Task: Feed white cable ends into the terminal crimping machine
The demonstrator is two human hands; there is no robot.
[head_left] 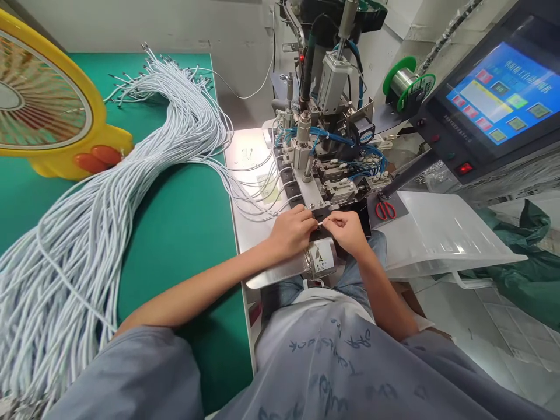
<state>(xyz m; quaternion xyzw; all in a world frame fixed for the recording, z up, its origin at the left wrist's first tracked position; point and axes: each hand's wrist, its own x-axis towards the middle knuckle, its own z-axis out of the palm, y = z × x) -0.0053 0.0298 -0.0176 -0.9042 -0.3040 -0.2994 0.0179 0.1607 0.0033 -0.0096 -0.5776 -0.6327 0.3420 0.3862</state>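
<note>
My left hand [292, 231] and my right hand [347, 230] meet at the front edge of the machine's jig plate [312, 195]. Both pinch the end of a thin white cable [321, 222] between fingertips. Several more white cable ends [262, 192] lie in the slots along the jig's left side. A large bundle of white cables [109, 216] trails over the green mat [184, 233] to my left.
The machine head [326, 99] with blue tubing stands behind the jig. Red-handled scissors [385, 210] lie to its right, by a clear plastic chute [441, 233]. A touchscreen panel [503, 96] is at the right, a solder spool [405, 81] beside it, a yellow fan [44, 99] far left.
</note>
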